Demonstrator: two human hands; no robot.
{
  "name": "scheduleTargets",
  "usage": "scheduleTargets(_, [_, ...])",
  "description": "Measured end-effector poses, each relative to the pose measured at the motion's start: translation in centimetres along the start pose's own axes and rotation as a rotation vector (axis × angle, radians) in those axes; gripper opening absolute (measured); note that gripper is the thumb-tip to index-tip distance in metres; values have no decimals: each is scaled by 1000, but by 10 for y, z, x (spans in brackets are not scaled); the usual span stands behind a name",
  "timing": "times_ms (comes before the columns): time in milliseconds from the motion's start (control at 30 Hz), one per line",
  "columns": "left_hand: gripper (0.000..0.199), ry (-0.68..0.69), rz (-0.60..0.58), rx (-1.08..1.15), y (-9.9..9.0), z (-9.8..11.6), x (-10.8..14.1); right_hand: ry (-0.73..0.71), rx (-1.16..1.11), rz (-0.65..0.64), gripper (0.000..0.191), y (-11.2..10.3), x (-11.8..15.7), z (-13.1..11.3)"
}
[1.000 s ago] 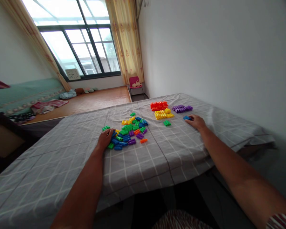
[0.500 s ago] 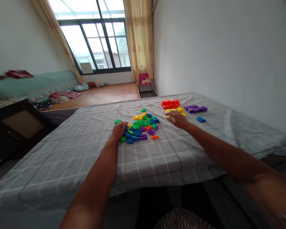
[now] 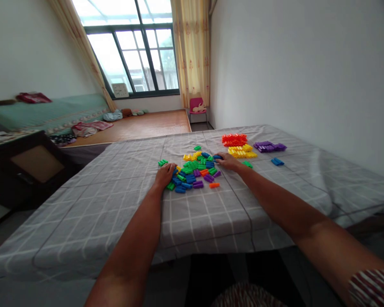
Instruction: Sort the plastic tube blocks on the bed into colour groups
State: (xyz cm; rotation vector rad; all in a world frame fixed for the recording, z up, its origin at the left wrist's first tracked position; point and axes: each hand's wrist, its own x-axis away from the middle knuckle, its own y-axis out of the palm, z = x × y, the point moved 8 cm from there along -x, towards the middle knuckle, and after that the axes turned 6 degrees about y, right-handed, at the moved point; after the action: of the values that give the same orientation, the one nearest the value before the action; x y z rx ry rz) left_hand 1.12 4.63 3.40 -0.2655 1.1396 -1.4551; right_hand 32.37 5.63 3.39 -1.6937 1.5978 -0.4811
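- the blue piece point(image 3: 217, 157) sits at the right edge of the mixed pile point(image 3: 192, 164), pinched by the right hand point(image 3: 226, 161); a loose pinch could drop it.
- the left hand point(image 3: 164, 175) touches the pile's left edge, grip unclear; a sweep could scatter pieces.
- right of the pile, a low wrist could nudge the green piece point(image 3: 248, 164).

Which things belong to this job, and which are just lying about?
Apparently the job's:
mixed-colour heap of small plastic pieces
red plastic stack
yellow plastic stack
purple plastic group
lone blue plastic piece
lone green plastic piece

Lying about:
square white clock
pink thin-legged chair
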Motion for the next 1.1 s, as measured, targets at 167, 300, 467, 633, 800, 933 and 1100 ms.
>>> scheduleTargets(167, [51,-16,3,-19,0,-4,-1,173,-217,-55,36,-14,16,23])
scheduleTargets(300, [52,-46,-2,-31,-1,-9,-1,159,-274,94,37,-60,26,51])
scheduleTargets(467, [54,-45,5,-47,-4,-11,-3,281,9,644,32,-183,77,125])
scheduleTargets(633, [55,-56,-16,-66,-4,-11,-6,460,333,724,36,-230,133,195])
scheduleTargets(800, [53,-81,-25,-64,-5,-14,-5,468,259,553,58,-209,138,232])
scheduleTargets(933, [55,-86,-48,-74,-5,-15,-4,543,205,671,54,-216,148,247])
scheduleTargets(1100, [57,-81,-47,-80,-4,-16,-4,636,347,620,36,-218,154,251])
